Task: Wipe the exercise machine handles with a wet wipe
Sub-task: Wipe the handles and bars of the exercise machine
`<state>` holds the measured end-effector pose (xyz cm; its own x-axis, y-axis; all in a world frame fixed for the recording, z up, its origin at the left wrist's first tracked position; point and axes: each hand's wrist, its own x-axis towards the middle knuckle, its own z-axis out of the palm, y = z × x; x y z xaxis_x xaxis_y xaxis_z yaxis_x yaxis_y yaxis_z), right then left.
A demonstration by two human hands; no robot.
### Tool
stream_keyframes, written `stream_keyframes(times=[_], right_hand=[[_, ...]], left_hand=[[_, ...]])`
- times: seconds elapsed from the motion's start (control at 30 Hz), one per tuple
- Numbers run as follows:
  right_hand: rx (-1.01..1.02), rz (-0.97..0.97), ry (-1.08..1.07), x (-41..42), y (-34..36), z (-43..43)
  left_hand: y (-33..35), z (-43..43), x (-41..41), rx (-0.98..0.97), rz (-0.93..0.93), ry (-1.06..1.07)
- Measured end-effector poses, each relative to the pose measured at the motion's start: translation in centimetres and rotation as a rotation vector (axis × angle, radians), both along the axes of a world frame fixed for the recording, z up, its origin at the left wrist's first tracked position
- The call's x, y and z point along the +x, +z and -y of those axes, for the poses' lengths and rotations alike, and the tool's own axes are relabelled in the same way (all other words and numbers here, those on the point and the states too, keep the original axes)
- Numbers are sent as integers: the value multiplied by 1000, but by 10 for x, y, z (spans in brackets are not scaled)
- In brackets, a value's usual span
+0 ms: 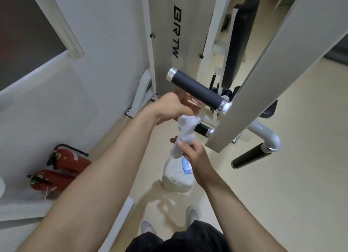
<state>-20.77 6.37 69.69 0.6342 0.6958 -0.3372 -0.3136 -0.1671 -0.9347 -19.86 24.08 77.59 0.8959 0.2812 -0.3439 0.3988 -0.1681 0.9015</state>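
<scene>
Far left of the handle [196, 90] and low by the wall, we see two red extinguishers [62, 168]. Just below the handle's near end, our left hand [169, 108] is closed on the top of the wipe [185, 133], which hangs twisted and clear of the handle. Lower, our right hand [195, 157] pinches its bottom end above a white pack [177, 176] on the floor.

Beige floor [282, 204] | white wipe pack [176, 178] lying near the shoes [192, 214] | two red extinguishers [62, 167] lying by the wall | machine frame [139, 97] standing.
</scene>
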Motion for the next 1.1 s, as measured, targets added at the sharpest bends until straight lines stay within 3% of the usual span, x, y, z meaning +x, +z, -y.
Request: stream_keyframes(times=[0.13, 0.33, 0.5, 0.6, 0.67, 0.83, 0.9, 1.1], right_hand=[[-56, 69, -162, -8, 2, 1], [-147, 125, -317, -25, -8, 3], [-170, 195, -530, -47, -18, 6], [-222, 307, -524, -50, -12, 7], [-207, 158, -484, -46, -9, 4], [-33, -568, -546, -26, -21, -11], [12, -679, -567, -19, -25, -17], [48, -786, -675, 2, -29, -41]], left_hand=[[-4, 6, 19, 48, -41, -55], [0, 22, 38, 457, -113, -196], [-4, 25, 44, 406, -138, -266], [-3, 24, 41, 382, -93, -264], [-3, 23, 41, 385, -71, -246], [-11, 24, 40, 599, -60, -115], [-13, 26, 35, 686, -14, -43], [-35, 20, 9, 781, 57, -305]])
